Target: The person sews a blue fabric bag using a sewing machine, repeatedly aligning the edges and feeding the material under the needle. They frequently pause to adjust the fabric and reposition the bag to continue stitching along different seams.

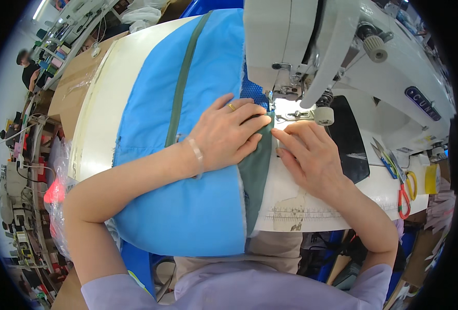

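A large piece of blue fabric [182,219] with a green zipper-like strip [183,77] lies across the sewing machine table. Along its right edge runs a grey-green fabric band [256,165], and blue mesh [253,92] shows near the presser foot [271,102]. My left hand [226,132] rests flat on the blue fabric, its fingers slightly apart and reaching onto the band just below the presser foot. To the right of the band is my right hand [311,155]. Its bent fingers and thumb stand apart, the fingertips at the band's edge.
The white sewing machine [278,41] rises over the table's far right side. Red- and yellow-handled scissors [402,181] lie at the right, beside a yellow tape roll [432,179]. A printed ruler scale [311,214] runs along the near edge. Another person [29,70] is far left.
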A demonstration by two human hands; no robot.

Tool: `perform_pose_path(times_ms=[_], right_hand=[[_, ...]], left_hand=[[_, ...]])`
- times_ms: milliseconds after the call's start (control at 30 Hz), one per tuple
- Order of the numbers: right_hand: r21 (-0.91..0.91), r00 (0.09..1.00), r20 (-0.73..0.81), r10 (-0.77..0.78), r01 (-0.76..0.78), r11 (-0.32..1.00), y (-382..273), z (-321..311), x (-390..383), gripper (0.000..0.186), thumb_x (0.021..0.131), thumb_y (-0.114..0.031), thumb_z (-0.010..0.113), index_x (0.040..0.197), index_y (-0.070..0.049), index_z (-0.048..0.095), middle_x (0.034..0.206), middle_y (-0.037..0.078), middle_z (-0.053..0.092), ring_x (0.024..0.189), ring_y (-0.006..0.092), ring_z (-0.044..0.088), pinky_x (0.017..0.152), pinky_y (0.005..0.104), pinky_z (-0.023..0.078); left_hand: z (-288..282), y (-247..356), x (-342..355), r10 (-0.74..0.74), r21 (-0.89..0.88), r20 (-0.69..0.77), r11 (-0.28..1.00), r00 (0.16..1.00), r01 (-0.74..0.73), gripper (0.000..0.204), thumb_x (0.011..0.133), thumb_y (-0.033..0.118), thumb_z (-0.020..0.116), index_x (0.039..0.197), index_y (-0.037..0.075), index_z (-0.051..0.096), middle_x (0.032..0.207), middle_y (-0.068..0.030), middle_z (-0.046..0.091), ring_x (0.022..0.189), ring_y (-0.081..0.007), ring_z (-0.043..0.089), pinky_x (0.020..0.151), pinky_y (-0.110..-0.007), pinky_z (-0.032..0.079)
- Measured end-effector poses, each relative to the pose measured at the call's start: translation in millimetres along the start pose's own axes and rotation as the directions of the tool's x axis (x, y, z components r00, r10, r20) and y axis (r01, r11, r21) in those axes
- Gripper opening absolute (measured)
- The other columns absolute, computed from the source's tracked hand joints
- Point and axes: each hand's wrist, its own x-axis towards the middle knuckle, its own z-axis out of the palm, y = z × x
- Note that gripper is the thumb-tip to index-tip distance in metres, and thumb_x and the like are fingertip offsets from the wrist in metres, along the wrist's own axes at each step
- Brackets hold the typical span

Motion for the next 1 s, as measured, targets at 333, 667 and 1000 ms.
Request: perform_pose_path(times_ms=[333,667,1000], right_hand=[[-0.025,0.999,0.036,0.005,-0.004,1.000,0.1,-0.6,-1.0,0.035,0.084,-0.018,0.077,0.117,-0.010,0.068,0.106,0.005,0.060,0.091,0.0243,0.057,0.080,0.0378,0.050],[-0.012,0.999,0.040,0.006,-0.006,1.000,1.3,-1.2,-1.0,0.034,0.085,-0.017,0.076,0.117,-0.009,0.067,0.107,0.005,0.060,0.095,0.0255,0.058,0.083,0.0392,0.051],[-0.009,0.998,0.053,0.013,-0.013,1.000,-0.2,-3.7,-1.5,0.034,0.083,-0.015,0.076,0.116,-0.008,0.068,0.107,0.007,0.060,0.097,0.0258,0.058,0.086,0.0398,0.051]], left_hand=[[8.1,-13.3,1.2,0.097,0.049,0.003,0.994,0.995,-0.097,0.033,0.089,0.017,0.071,0.122,0.013,0.070,0.127,-0.0058,0.065,0.119,-0.0270,0.062,0.105,-0.050,0.049],[6.6,-31.2,6.2,0.161,0.030,0.031,0.986,0.986,-0.162,0.035,0.091,0.020,0.070,0.126,0.014,0.069,0.127,-0.0067,0.065,0.118,-0.0274,0.063,0.105,-0.049,0.049],[1.1,-44.6,12.2,0.231,0.004,0.092,0.973,0.969,-0.232,0.038,0.090,0.020,0.070,0.128,0.015,0.069,0.129,-0.0053,0.066,0.118,-0.0277,0.063,0.106,-0.048,0.049]])
